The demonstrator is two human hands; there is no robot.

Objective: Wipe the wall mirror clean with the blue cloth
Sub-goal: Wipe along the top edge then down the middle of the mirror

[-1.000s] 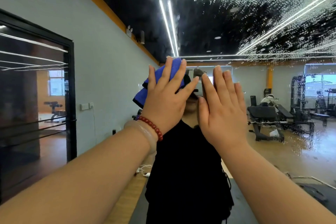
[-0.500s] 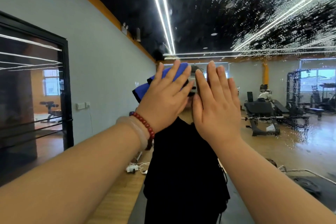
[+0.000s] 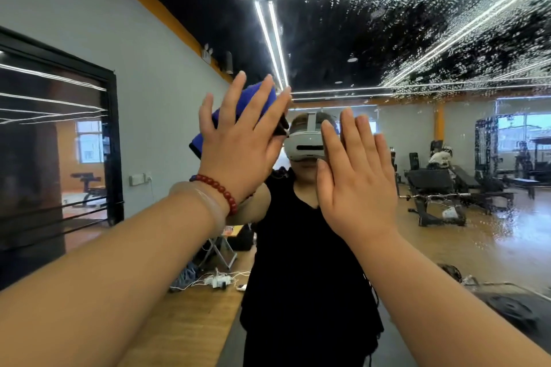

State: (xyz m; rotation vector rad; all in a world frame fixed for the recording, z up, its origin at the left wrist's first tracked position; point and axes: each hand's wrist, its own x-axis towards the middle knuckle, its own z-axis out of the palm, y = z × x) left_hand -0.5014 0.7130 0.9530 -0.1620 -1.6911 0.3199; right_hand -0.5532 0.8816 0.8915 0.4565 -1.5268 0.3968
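Nearest: both forearms up, reaching fwd. At L wrist, red bead bracelet (image 3: 222,189) beside a clear bangle (image 3: 198,202). L hand (image 3: 241,143) flat on blue cloth (image 3: 253,101), fingers straight and fanned apart, none curled round it; pins it by palm pressure to wall mirror (image 3: 417,39). Cloth folded into a thick pad, poking out above fingertips and past thumb side, approx head height, centre-left of glass. R hand (image 3: 357,179) just beside, bare, fingers straight and close together, palm twd glass; can't tell if touching or hovering. Handling, as a guess: soft, light, floppy, prob damp; no need for an edge grip, best driven w/ flat palm over pad's middle to stop folds sliding open. Wet glass likely slick, so needs steady pressure, else risk of pad slipping out from under hand. Beyond hands, in reflection: person in black top w/ white headset (image 3: 307,143). Farther up and R on glass, dense droplets (image 3: 462,18), unwiped, so prob most of job left there. Farthest: reflected gym benches (image 3: 438,185) and ceiling light strips (image 3: 271,39)
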